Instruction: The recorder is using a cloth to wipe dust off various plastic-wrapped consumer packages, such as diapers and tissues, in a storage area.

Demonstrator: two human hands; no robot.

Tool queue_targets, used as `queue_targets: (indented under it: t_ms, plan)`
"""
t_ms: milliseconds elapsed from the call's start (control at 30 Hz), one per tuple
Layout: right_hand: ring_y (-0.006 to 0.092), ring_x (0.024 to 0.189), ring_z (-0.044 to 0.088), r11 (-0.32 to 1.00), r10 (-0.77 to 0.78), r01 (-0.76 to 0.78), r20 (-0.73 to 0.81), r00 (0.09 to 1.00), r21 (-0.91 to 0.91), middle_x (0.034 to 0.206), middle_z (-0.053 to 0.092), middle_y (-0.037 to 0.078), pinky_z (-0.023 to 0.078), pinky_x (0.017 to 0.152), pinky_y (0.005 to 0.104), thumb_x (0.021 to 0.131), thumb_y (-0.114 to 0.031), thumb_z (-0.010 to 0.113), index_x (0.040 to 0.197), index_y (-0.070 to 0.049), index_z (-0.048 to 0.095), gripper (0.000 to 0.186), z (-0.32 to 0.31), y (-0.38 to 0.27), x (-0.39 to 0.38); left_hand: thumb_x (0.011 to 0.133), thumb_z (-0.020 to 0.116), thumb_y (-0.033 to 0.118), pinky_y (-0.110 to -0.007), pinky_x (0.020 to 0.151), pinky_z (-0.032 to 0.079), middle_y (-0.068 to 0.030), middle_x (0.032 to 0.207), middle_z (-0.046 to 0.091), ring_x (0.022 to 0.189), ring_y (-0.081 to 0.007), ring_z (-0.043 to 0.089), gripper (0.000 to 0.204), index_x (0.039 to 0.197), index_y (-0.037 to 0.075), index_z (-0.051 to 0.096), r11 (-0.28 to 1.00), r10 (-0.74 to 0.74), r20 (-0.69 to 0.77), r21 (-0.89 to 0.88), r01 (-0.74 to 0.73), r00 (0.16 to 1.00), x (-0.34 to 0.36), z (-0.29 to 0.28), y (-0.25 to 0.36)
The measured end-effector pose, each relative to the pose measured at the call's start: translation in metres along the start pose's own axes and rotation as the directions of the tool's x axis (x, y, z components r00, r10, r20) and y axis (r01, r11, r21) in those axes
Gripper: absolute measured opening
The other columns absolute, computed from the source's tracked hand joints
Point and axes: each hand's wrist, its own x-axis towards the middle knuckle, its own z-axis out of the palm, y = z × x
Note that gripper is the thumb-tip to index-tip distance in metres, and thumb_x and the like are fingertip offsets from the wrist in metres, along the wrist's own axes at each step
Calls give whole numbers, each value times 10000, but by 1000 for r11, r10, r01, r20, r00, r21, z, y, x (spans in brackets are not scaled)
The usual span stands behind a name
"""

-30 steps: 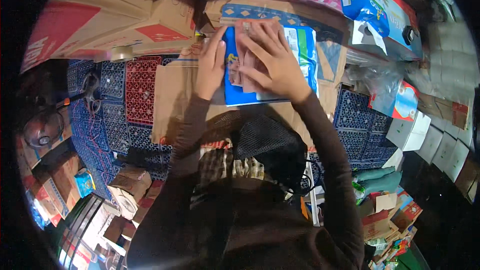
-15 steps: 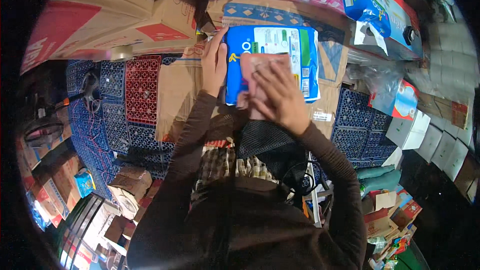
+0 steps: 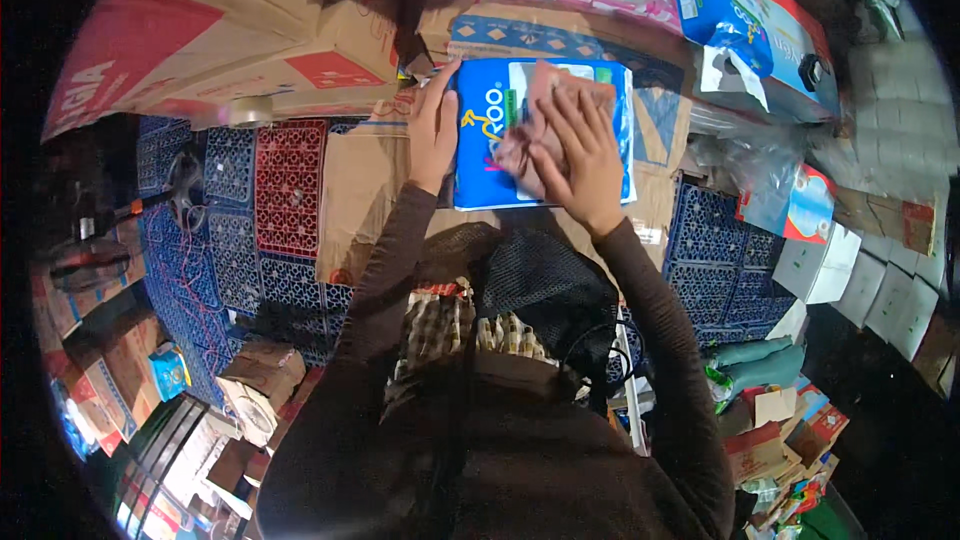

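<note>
Left hand (image 3: 433, 135): against blue package (image 3: 482, 155), fingers close together;
Right hand (image 3: 582, 155): flat over pink cloth (image 3: 540, 105) (crumpled), fingers slightly apart.

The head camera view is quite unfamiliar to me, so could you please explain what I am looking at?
Gladly. There is no machine here: these are a person's own two bare hands. The picture comes from the left of two wide fisheye cameras worn on the head and looking down, so straight edges bend toward the rim, and the long dark sleeves are the person's own arms.

A blue package lies on brown cardboard. The left hand rests along its left edge. The right hand is spread over a pinkish cloth on top of the package. Large cardboard boxes stand at upper left, above blue and red plastic grids.
</note>
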Motion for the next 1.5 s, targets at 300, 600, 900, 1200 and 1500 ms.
queue_targets:
  t_ms: [300, 600, 900, 1200, 1500]
  plan:
    - [345, 1296, 425, 995, 97, -96, -32, 995, 24, 1354, 522, 102, 299, 1079, 465, 824, -306, 631, 1264, -134, 589, 474, 3, 1, -12, 965, 417, 329, -401, 1041, 362, -227, 1351, 481, 1221, -302, 487, 513, 1315, -42, 466, 868, 473, -110, -113, -483, 874, 42, -79, 156]
    - [337, 1278, 450, 995, 93, -89, -101, 990, 47, 1317, 557, 102, 309, 1071, 458, 795, -325, 647, 1212, -124, 627, 464, 6, 1, -11, 925, 461, 379, -402, 1036, 361, -244, 1341, 473, 1219, -327, 480, 565, 1305, -40, 463, 654, 551, 28, -635, -410, 834, 64, -126, 224]
    - [339, 1255, 473, 995, 101, -99, -93, 990, 32, 1287, 577, 108, 332, 1054, 461, 791, -304, 644, 1198, -117, 635, 449, 6, 0, -11, 940, 450, 352, -380, 1010, 379, -225, 1321, 491, 1196, -297, 496, 513, 1287, -24, 478, 642, 483, 3, -681, -352, 876, 58, -139, 217]
    - [338, 1280, 447, 992, 122, -119, -67, 990, 39, 1313, 558, 95, 306, 1076, 455, 797, -298, 643, 1210, -119, 625, 451, 2, -2, -10, 954, 438, 325, -358, 983, 397, -206, 1302, 509, 1173, -267, 512, 462, 1268, -9, 492, 646, 439, -3, -694, -318, 898, 57, -130, 215]
    - [330, 1275, 454, 993, 109, -104, -86, 990, 60, 1314, 560, 90, 306, 1076, 455, 800, -296, 640, 1204, -128, 629, 438, 3, 0, -10, 969, 427, 299, -336, 957, 415, -186, 1283, 526, 1150, -237, 528, 413, 1250, 7, 507, 713, 382, -41, -623, -323, 923, 53, -121, 217]
